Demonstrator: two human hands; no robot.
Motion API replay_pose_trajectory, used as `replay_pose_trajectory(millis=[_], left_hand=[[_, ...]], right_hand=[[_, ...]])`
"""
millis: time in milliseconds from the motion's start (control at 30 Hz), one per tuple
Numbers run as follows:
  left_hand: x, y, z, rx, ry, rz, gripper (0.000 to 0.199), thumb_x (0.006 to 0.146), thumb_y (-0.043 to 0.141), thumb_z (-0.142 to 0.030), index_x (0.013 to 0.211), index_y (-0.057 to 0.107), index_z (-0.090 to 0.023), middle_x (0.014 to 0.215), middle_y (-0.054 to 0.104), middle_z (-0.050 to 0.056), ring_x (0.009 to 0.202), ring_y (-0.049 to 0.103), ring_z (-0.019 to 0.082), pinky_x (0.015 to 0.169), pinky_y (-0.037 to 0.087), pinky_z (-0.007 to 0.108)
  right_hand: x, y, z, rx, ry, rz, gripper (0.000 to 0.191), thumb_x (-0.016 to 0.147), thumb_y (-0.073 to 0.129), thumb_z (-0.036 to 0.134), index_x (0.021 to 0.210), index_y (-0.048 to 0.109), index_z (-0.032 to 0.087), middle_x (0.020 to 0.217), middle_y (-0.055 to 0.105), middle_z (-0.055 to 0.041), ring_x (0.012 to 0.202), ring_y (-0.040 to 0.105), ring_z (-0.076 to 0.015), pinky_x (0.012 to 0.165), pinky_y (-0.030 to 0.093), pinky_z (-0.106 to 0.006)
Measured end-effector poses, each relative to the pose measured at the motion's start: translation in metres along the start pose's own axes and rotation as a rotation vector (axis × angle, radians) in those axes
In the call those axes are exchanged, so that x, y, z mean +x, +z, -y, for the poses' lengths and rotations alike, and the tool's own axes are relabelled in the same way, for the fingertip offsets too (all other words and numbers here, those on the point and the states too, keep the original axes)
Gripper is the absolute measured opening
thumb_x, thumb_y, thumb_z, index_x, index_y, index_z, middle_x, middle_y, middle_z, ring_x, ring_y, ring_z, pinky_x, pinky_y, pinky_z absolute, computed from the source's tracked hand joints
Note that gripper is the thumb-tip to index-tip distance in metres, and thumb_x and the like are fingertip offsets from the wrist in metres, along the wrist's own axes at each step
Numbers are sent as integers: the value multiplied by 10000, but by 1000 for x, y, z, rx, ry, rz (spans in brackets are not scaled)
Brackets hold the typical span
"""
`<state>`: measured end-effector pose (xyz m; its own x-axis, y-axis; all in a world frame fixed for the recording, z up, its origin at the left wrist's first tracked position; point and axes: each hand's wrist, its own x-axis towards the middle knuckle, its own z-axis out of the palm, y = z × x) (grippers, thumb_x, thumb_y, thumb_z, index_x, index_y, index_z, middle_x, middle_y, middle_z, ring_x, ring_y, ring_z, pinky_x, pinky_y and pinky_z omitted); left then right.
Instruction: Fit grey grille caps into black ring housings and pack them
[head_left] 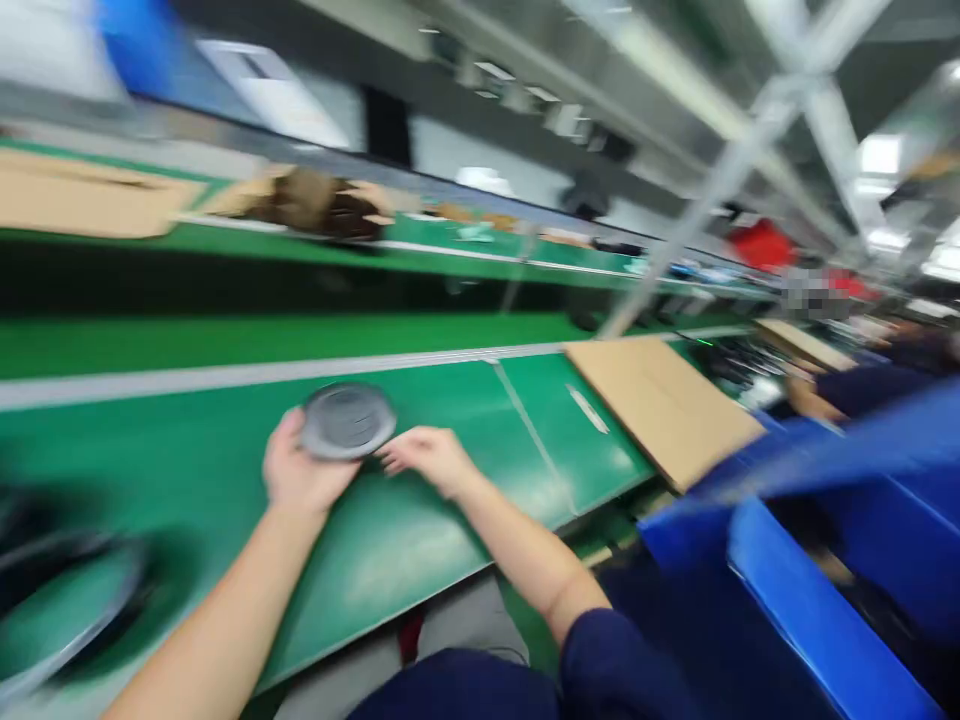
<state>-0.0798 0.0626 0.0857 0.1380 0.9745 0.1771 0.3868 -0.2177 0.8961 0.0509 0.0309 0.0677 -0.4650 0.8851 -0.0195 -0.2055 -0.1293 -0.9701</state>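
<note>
Grey disc (pixel 349 420) sits gripped in our left hand (pixel 300 482) — right hand (pixel 427 455) half-curled at its four o'clock, hold unclear — we can't judge what's done or left.

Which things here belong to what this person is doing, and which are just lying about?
Apparently in use:
- round, dark grey disc, in the left hand; the right hand is near its edge

Apparently just lying about:
- flat, tan, rectangular board
- thin, whitish strip
</note>
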Motion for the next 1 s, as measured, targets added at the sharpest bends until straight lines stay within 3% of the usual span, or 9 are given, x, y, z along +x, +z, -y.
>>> replay_pose_trajectory(millis=[33,67,100,167,233,333,500,633,1000], left_hand=[[-9,-16,10,-190,-111,-89,523,1051,302,-514,1350,580,-188,1353,655,111,1249,618,290,989,552,517],[-16,-26,18,-531,-217,-200,568,1047,228,-505,1330,597,-179,1344,669,115,1264,615,298,1005,541,530],[-19,-31,23,-912,-292,-231,579,1029,248,-527,1311,612,-176,1336,679,116,1278,609,311,1043,515,555],[-18,-30,31,-1369,-365,-238,518,1011,343,-511,1271,640,-174,1291,706,110,1277,614,308,1099,472,554],[-19,-22,36,-1534,-399,-193,458,1008,407,-472,1264,649,-179,1254,724,99,1267,626,291,1132,447,529],[-29,-10,38,-1548,-421,-142,453,1013,427,-451,1315,631,-183,1262,724,89,1273,627,278,1155,431,500],[-38,-5,39,-1467,-481,-78,482,1003,446,-433,1414,577,-218,1271,725,58,1270,629,253,1160,432,478],[-38,-3,38,-1420,-474,-48,491,979,470,-398,1436,559,-243,1238,738,54,1223,655,264,1141,442,531],[-39,-2,35,-1391,-519,-5,538,975,472,-464,1443,550,-211,1281,720,94,1262,635,325,1132,442,573]], right_hand=[[5,-13,5,-83,-97,-176,571,698,779,756,856,736,209,828,683,-20,745,632,-157,699,564,-271],[13,-26,7,-205,-199,-289,546,762,746,728,917,743,205,913,681,-55,792,631,-184,712,569,-308],[21,-37,7,-335,-306,-349,517,842,686,695,1007,746,209,1035,669,-85,890,633,-210,777,573,-347],[30,-49,1,-573,-445,-349,471,960,570,616,1150,736,218,1166,611,-121,1130,581,-262,950,536,-428],[27,-49,-8,-783,-500,-285,439,1028,473,545,1244,715,249,1256,553,-128,1270,498,-281,1080,453,-492],[18,-39,-17,-966,-502,-219,423,1072,393,484,1305,697,304,1363,480,-115,1335,431,-288,1135,396,-516],[21,-39,-22,-1055,-515,-203,472,1091,352,508,1283,729,298,1466,403,-110,1377,320,-325,1185,322,-543],[24,-43,-23,-1023,-451,-171,591,1094,276,568,1176,780,271,1448,449,-110,1383,315,-319,1212,280,-533],[28,-45,-24,-872,-306,-115,819,1036,150,737,1152,779,225,1343,565,-133,1373,377,-301,1214,282,-504]])
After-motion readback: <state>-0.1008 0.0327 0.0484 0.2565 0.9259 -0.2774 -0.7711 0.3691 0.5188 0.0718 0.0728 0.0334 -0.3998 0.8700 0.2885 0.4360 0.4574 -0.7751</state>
